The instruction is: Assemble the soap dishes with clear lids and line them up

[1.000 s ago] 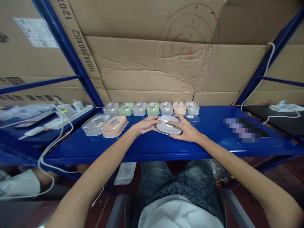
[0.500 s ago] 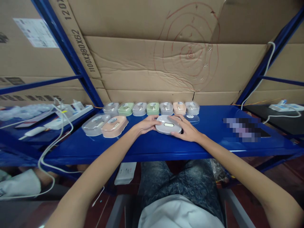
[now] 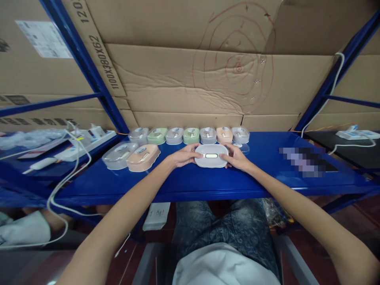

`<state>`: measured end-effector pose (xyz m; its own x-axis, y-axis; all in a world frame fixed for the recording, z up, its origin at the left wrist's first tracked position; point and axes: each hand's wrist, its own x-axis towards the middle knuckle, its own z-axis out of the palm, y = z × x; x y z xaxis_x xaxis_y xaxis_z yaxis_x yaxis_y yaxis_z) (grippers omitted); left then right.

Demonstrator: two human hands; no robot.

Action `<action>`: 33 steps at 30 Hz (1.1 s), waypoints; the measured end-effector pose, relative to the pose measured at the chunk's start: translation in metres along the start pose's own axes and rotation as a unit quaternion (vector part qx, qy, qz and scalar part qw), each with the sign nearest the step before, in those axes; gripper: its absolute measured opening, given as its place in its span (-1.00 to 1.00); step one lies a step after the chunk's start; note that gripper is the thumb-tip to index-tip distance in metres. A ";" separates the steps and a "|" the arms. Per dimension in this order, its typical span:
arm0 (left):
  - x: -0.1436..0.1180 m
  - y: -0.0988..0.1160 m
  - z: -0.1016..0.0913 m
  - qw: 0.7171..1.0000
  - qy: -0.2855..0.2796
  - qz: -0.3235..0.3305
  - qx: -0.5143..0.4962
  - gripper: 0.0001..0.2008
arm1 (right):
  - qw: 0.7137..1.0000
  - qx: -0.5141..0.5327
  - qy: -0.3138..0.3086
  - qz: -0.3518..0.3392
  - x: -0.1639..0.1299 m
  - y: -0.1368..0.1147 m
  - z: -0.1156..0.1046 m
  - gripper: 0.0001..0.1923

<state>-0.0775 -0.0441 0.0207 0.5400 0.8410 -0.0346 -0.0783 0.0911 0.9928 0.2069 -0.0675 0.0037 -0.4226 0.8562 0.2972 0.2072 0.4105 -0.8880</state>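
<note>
A pale grey oval lidded container [image 3: 211, 156] is tilted up on its edge over the blue shelf [image 3: 190, 180], its lid facing me. My left hand [image 3: 181, 155] grips its left end and my right hand [image 3: 237, 157] grips its right end. Behind it stands a row of several small lidded containers [image 3: 190, 135] in grey, green and peach. To the left lie a clear grey container [image 3: 119, 155] and a peach container [image 3: 143, 157].
Cardboard boxes [image 3: 190, 79] wall in the back of the shelf. A white power strip [image 3: 86, 141] with cables lies on the left shelf, another power strip [image 3: 356, 134] at far right. Blue uprights [image 3: 89, 71] frame the bay. A clear lid [image 3: 243, 147] lies behind my right hand.
The grey container was lying flat under both hands; it has been lifted and tipped up so its lid faces me, with my right hand shifting to its right end.
</note>
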 end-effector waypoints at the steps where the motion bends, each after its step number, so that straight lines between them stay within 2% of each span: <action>1: 0.000 0.001 -0.001 1.000 0.000 0.004 -0.003 -0.46 | 0.999 -0.038 0.015 -0.021 -0.001 -0.001 -0.001 -0.40; 3: 0.000 0.002 -0.002 1.000 -0.001 0.011 -0.011 -0.47 | 0.984 -0.146 0.060 -0.084 -0.003 -0.003 -0.008 -0.47; 6: 0.002 0.003 -0.005 0.999 0.016 0.015 -0.025 -0.50 | 0.926 -0.324 0.114 -0.157 -0.005 -0.001 -0.026 -0.52; 9: 0.006 0.002 -0.010 0.997 0.045 0.011 -0.059 -0.58 | 0.869 -0.456 0.139 -0.134 -0.004 0.007 -0.046 -0.47; 12: 0.011 -0.001 -0.015 0.994 0.065 0.002 -0.093 -0.63 | 0.837 -0.529 0.123 -0.070 -0.001 0.017 -0.055 -0.43; 14: 0.013 -0.002 -0.018 0.992 0.069 -0.006 -0.103 -0.65 | 0.835 -0.540 0.087 -0.061 0.000 0.018 -0.055 -0.41; 16: 0.013 -0.001 -0.020 0.992 0.071 -0.014 -0.107 -0.66 | 0.837 -0.537 0.060 -0.082 0.000 0.016 -0.053 -0.38; 19: 0.012 0.000 -0.022 0.991 0.073 -0.029 -0.110 -0.66 | 0.843 -0.525 0.050 -0.103 0.000 0.014 -0.051 -0.30; 25: 0.010 0.004 -0.024 0.990 0.062 -0.050 -0.117 -0.63 | 0.881 -0.466 0.020 -0.077 -0.001 0.020 -0.055 -0.30; 27: 0.010 0.004 -0.025 0.990 0.060 -0.040 -0.124 -0.63 | 0.888 -0.453 0.038 -0.074 -0.001 0.021 -0.056 -0.30; 33: 0.010 0.002 -0.021 0.988 0.069 -0.041 -0.134 -0.63 | 0.920 -0.353 0.151 -0.076 0.000 0.018 -0.050 -0.35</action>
<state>-0.0900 -0.0240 0.0198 0.4362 0.8878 -0.1467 -0.2685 0.2840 0.9205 0.2549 -0.0439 0.0051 -0.2519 0.7760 0.5783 0.7324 0.5434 -0.4102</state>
